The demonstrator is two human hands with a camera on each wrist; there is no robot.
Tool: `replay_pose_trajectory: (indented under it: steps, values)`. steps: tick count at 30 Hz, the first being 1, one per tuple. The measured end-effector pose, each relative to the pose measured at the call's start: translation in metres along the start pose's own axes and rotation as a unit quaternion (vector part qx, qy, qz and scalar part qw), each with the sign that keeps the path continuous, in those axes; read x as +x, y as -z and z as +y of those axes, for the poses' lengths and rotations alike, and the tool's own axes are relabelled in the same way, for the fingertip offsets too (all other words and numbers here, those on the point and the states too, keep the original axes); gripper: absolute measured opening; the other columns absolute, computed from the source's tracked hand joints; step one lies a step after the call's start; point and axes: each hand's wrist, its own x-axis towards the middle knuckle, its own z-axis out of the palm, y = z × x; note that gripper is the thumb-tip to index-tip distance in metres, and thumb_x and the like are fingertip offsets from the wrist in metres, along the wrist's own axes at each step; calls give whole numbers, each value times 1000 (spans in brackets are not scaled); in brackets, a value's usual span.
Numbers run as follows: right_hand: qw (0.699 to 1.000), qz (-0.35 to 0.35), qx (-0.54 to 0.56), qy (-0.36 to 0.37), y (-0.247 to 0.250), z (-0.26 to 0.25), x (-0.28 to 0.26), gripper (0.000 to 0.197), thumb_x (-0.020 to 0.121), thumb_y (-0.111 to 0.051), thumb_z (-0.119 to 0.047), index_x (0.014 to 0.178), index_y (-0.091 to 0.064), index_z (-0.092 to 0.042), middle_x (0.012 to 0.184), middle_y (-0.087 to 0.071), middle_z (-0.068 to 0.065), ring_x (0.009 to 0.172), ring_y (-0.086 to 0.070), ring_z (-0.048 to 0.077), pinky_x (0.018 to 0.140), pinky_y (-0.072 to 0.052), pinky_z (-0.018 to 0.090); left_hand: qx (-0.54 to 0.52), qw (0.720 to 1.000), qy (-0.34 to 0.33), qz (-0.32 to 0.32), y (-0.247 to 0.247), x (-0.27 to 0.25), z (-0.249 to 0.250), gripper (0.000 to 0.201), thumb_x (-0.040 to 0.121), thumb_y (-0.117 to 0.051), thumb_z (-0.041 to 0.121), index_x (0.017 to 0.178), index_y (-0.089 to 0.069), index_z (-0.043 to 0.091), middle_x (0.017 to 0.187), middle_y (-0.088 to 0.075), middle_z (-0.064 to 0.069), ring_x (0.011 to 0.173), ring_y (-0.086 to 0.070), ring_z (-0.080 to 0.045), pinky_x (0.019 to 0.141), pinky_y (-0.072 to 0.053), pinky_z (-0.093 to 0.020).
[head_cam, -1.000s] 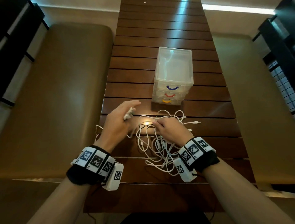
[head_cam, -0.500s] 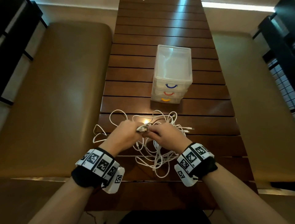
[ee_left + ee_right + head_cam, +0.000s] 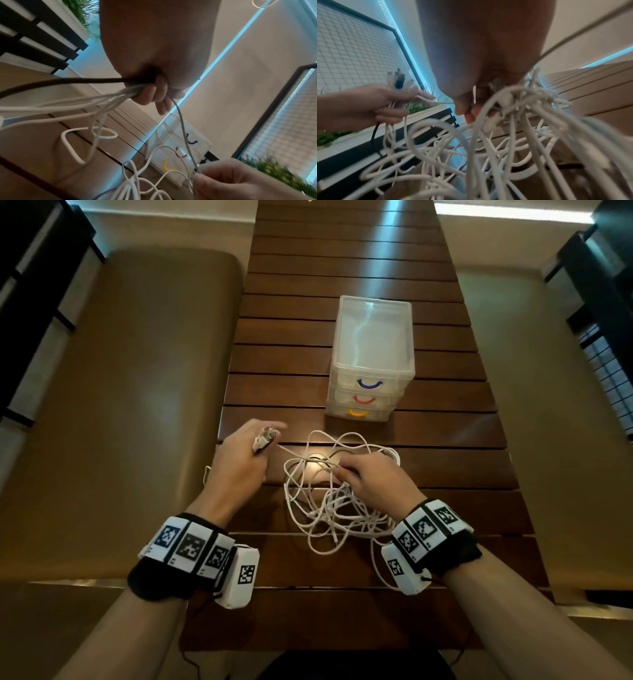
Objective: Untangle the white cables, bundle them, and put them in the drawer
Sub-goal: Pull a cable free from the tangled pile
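Note:
A tangle of white cables (image 3: pixel 329 505) lies on the wooden table (image 3: pixel 342 268) between my hands. My left hand (image 3: pixel 239 463) grips several cable ends, plugs (image 3: pixel 263 440) sticking out of the fist, a dark cable (image 3: pixel 68 81) among the white ones (image 3: pixel 111 97). One strand runs taut from it to my right hand (image 3: pixel 370 481), which pinches a cable (image 3: pixel 197 171) at the top of the tangle (image 3: pixel 505 135). A clear three-drawer box (image 3: pixel 371 361) with blue, red and yellow handles stands just beyond, drawers closed.
Tan padded benches (image 3: pixel 120 405) flank the narrow slatted table on both sides. Dark railings (image 3: pixel 34 285) stand at the far left and right. Bare tabletop stretches beyond the drawer box.
My left hand has pulled away to the left and up with the gathered cable ends. The right hand stays on the tangle, and a strand now stretches between the two hands.

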Motion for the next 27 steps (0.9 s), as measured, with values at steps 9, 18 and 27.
replay_pose_trajectory:
  steps: [9,18,27]
  values:
    - [996,69,-46,-4,-6,-17,-5,20,96,-53,-27,91,-70,-18,80,-67,-3,74,-61,15,63,-39,26,242,938,-77,-236,-61,-27,2,79,88,-55,1,155,-26,34,146,-50,4,123,-56,-25,100,-47,-41]
    - [999,46,-18,8,-8,-1,-12,29,101,-49,-33,83,-61,-15,75,-57,-3,69,-55,14,62,-38,28,157,974,-157,-39,-39,-11,5,9,93,-58,15,88,-63,21,84,-53,13,70,-55,-12,62,-43,-33]
    - [989,136,-56,-16,0,-5,-13,13,93,-61,-22,105,-65,-24,104,-64,-9,103,-55,13,95,-42,35,-6,991,-88,96,-25,-13,0,36,89,-50,-12,77,-57,21,80,-56,10,72,-54,-4,63,-38,-10]
